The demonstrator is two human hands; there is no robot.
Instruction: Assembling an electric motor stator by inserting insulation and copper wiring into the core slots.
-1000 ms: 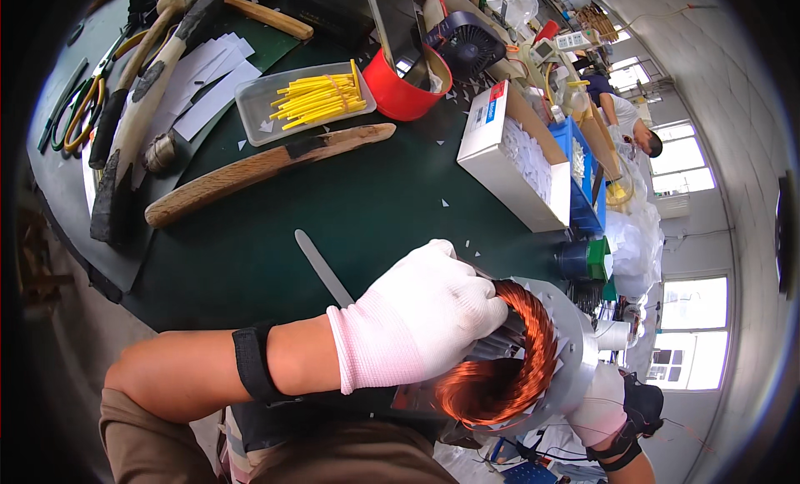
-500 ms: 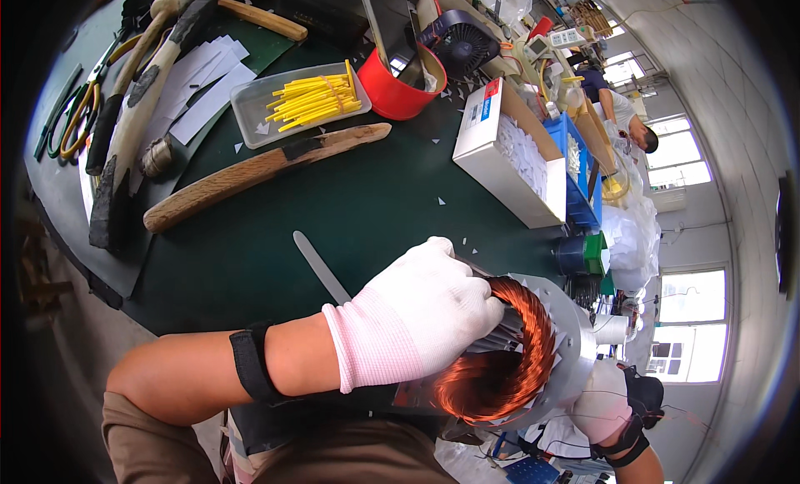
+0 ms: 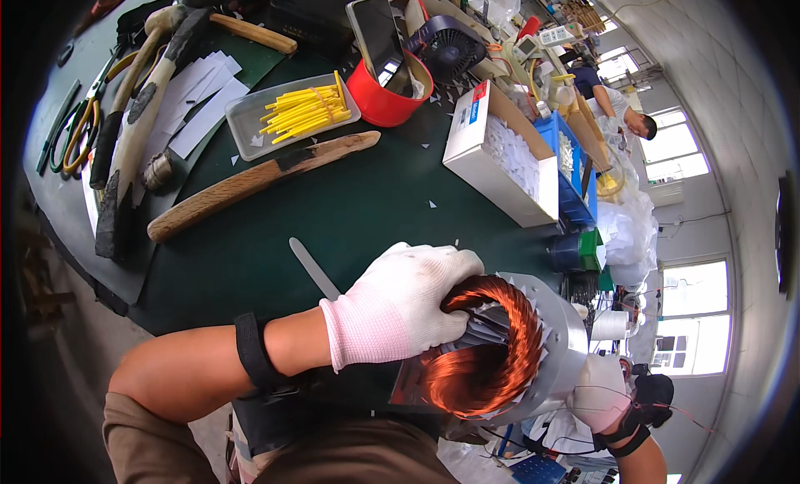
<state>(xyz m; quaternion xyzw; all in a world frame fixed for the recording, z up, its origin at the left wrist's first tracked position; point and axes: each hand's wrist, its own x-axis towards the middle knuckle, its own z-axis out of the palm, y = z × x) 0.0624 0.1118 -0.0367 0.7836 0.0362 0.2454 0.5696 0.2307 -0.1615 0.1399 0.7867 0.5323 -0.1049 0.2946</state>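
A motor stator (image 3: 560,338) in a grey metal housing lies tilted in front of me at the lower right. From its near end bulges a thick ring of copper winding (image 3: 521,351), with pale paper tips around its edge and grey slips inside the bore. My left hand (image 3: 400,300), in a white knit glove with a pink cuff, has its fingers curled over the winding's upper left and its thumb at the opening. Gloved too, my right hand (image 3: 602,394) holds the housing's far right side; its fingertips are hidden. A flat grey strip tool (image 3: 312,267) lies beside my left hand.
On the green table lie a wooden bar (image 3: 258,186), a tray (image 3: 243,142) of yellow sticks, a red tub (image 3: 387,100) with a phone, and a white box (image 3: 467,155) of paper pieces. Mallets (image 3: 142,142) and scissors (image 3: 83,130) lie left. Another person (image 3: 612,100) works far right.
My left hand has shifted a little left, its fingers now at the winding's upper left edge. More of the bore shows. The stator has turned slightly, and my right hand stays on it.
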